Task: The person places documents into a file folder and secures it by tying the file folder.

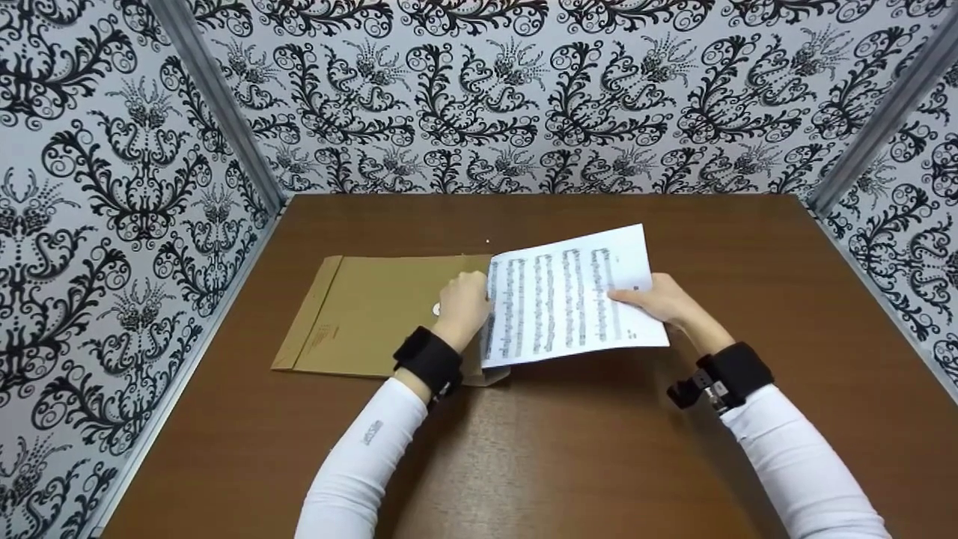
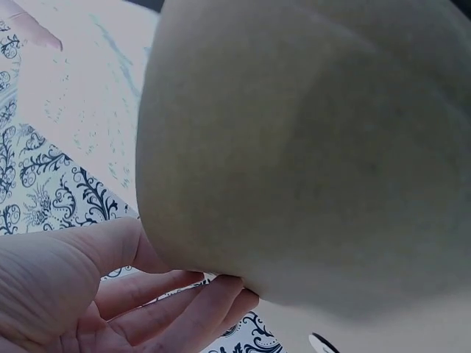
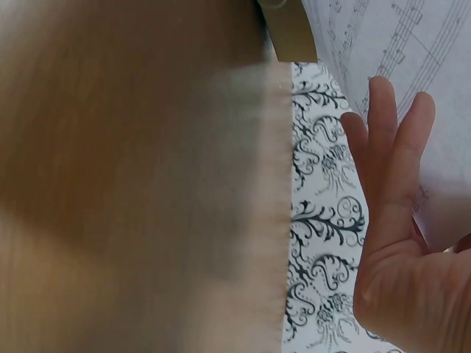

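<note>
A large tan envelope (image 1: 374, 314) lies on the table, its open end to the right. Printed sheet music (image 1: 561, 299) sticks out of that end, tilted up off the table at its right side. My left hand (image 1: 464, 303) grips the envelope's edge beside the opening; in the left wrist view the thumb and fingers pinch the tan envelope (image 2: 294, 162). At the sheet's right edge my right hand (image 1: 658, 299) holds the paper, thumb on top. The right wrist view shows the fingers (image 3: 401, 158) spread straight along the underside of the sheet music (image 3: 405, 51).
The brown wooden table (image 1: 584, 464) extends around the envelope. Patterned panels (image 1: 479, 97) stand at the back and both sides. A small white disc (image 1: 436, 309) shows on the envelope beside the left hand.
</note>
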`<state>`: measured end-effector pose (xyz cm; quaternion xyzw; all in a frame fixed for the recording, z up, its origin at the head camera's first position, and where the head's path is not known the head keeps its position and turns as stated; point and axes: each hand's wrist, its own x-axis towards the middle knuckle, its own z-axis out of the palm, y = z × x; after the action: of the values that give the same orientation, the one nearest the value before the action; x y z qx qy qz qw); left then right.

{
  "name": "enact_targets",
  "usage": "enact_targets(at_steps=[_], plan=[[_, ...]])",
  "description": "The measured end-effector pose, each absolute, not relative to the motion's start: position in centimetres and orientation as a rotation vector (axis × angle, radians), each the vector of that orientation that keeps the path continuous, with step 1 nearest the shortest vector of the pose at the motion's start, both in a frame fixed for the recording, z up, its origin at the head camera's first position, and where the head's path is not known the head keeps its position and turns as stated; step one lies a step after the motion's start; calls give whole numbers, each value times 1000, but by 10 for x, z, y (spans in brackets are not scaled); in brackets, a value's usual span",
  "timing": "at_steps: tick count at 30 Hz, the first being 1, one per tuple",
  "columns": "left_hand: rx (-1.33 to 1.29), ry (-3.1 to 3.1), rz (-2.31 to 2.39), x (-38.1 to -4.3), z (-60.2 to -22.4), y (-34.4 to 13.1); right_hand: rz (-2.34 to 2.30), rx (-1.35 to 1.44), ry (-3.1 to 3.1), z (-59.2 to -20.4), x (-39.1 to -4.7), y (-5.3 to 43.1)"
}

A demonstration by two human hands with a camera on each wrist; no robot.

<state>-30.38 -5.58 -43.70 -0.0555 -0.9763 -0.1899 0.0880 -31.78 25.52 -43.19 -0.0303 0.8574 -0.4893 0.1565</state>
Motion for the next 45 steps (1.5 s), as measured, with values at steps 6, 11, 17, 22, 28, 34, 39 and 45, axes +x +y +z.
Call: enact_targets(at_steps=[6,11,17,22,28,34,39,45], plan=[[-171,-2905,-546,-304,-438,-55,-1456,-96,2426,-439,-315,240],[-161,-2918,-547,-304,-438,-55,-1545,-114,2375,-447,-312,226],[-165,-2904,-557,-303,-438,-55,-1663,-83,2326,-457,-309,208],[-159,-2902,-541,-303,-437,-55,-1701,-84,2329,-464,-308,195],[-165,-2875,-540,-303,-437,-55,-1742,-77,2314,-469,-307,180],[-152,-2893,-527,-304,-438,-55,-1777,-78,2295,-473,-307,167],[-160,-2884,-534,-303,-438,-54,-1803,-70,2266,-476,-307,158],[-176,-2872,-536,-303,-438,-55,-1820,-78,2251,-478,-310,147]])
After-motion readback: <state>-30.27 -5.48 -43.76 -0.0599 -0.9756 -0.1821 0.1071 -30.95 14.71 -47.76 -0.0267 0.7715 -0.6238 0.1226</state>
